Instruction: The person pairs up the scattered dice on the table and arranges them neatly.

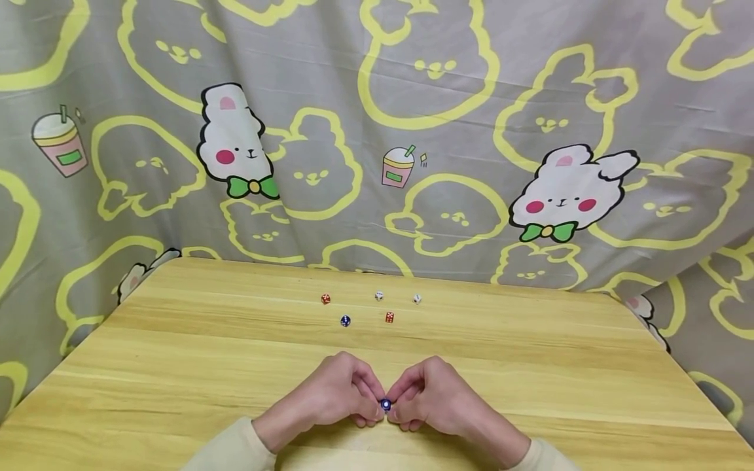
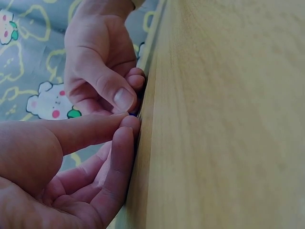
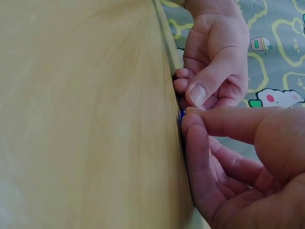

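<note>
A small blue die (image 1: 385, 405) with a white dot on its top face sits low at the tabletop, between both hands. My left hand (image 1: 340, 390) pinches it from the left with thumb and fingertips. From the opposite side, the thumb and fingertips of my right hand (image 1: 434, 396) grip it too. In the wrist views the fingers cover nearly all of the die, leaving just a sliver of blue. Beyond the hands, a second blue die (image 1: 345, 321) and a red die (image 1: 389, 317) lie on the table.
Farther back on the wooden table (image 1: 206, 379) are another red die (image 1: 326, 299), a white die (image 1: 379, 296) and a second white die (image 1: 417, 299). A grey curtain (image 1: 330, 85) with cartoon prints hangs behind the table's far edge and along its sides.
</note>
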`<control>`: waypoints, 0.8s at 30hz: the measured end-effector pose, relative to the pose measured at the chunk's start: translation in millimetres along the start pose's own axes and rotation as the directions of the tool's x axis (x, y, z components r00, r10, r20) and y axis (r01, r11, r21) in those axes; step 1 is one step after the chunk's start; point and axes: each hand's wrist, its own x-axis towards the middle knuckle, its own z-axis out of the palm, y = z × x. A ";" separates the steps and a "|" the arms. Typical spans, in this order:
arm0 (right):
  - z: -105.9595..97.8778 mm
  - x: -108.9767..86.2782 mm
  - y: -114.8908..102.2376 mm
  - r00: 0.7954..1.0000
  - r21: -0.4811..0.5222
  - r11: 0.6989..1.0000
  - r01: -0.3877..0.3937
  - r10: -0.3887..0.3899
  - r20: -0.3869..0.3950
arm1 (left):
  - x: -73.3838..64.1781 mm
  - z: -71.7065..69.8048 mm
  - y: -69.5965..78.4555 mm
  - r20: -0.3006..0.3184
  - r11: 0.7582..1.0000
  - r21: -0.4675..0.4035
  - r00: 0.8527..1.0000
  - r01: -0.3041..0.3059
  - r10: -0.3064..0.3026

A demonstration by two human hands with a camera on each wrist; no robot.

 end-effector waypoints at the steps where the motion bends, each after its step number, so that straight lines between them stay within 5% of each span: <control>1: 0.0 0.1 0.2 1.000 0.001 1.000 0.000 0.000 0.001 | 0.0 0.0 -0.1 0.000 1.000 0.001 1.000 0.000 0.000; 24: -6.8 -1.5 -2.0 1.000 0.016 1.000 -0.002 0.002 0.009 | -1.3 -0.6 -1.5 -0.007 1.000 -0.007 1.000 0.002 -0.002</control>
